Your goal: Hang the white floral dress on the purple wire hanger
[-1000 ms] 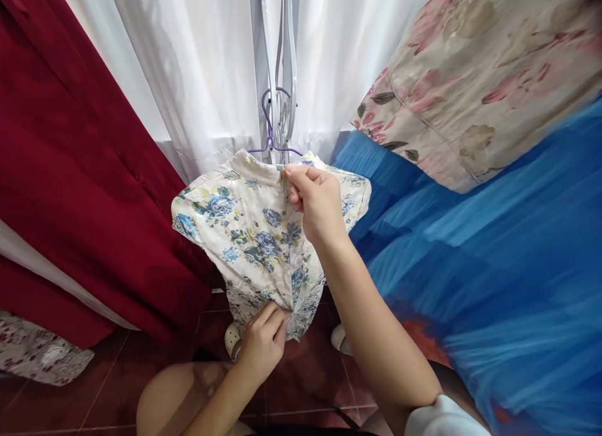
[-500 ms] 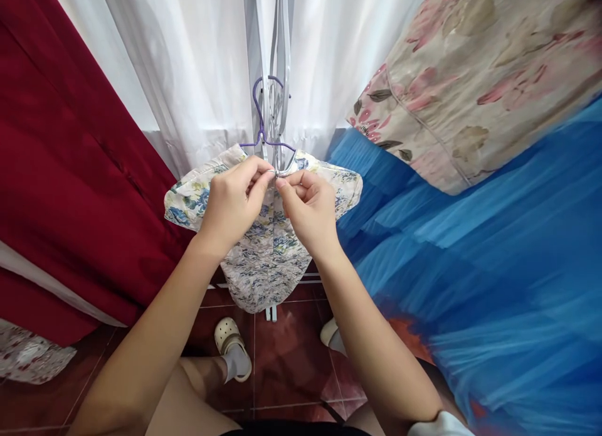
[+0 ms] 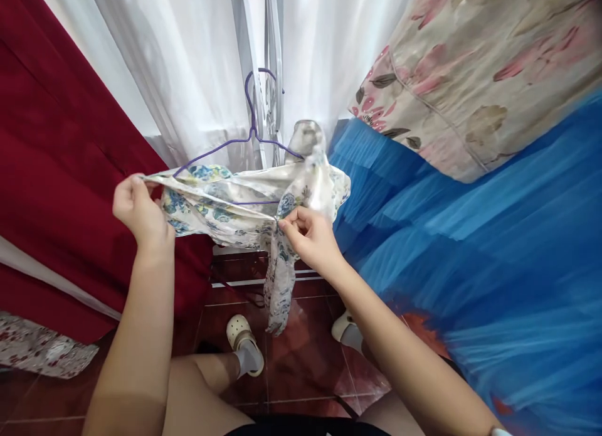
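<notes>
A white garment [image 3: 211, 210] with a blue floral print hangs partly on a purple wire hanger [image 3: 226, 144]. Off to the left, my left hand [image 3: 141, 207] pinches one edge of it and stretches the cloth sideways. My right hand [image 3: 308, 235] is closed on the garment near its middle, thumb against the fingertips. The left arm of the hanger shows above the cloth, and part of its lower bar is visible through the opening. Below my right hand a bunched strip of the cloth dangles. The hanger's hook goes over a grey metal stand [image 3: 274, 59].
Dark red cloth [image 3: 70, 160] hangs at the left and white drapes [image 3: 179, 66] behind the stand. On the right are a beige floral garment [image 3: 451, 103] and blue tulle [image 3: 470, 248]. Below lie red floor tiles [image 3: 301, 361] and my feet in cream clogs [image 3: 244, 342].
My left hand has moved far left with the garment's edge, opening the front and baring the hanger. My right hand has lowered slightly, still pinching the cloth.
</notes>
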The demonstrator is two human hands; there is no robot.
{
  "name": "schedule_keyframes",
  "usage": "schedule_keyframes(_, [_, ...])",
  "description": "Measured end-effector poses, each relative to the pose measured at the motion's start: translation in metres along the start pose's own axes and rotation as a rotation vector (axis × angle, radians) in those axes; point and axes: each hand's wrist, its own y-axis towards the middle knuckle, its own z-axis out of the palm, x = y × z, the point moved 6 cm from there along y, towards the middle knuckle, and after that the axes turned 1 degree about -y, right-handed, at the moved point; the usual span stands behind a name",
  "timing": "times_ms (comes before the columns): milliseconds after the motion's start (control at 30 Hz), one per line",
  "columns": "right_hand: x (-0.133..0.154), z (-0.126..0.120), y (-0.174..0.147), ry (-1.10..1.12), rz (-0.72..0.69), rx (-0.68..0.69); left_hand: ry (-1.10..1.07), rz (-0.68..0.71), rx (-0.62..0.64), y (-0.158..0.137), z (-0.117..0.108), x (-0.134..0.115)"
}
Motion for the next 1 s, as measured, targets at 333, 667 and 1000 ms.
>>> schedule_keyframes(333, [-0.104,-0.046,-0.052,-0.102,0.330,-0.123,-0.315,-0.706,0.279,-0.143,0.031,0.026])
schedule_keyframes(667, [-0.080,-0.015,-0.092,-0.020,0.161,0.388,-0.214,-0.124,0.840,-0.184,0.093,-0.145])
schedule_keyframes(1000, [0.008,-0.044,-0.079,-0.066,0.106,0.526,-0.537,-0.790,1.095,-0.230,0.102,-0.129])
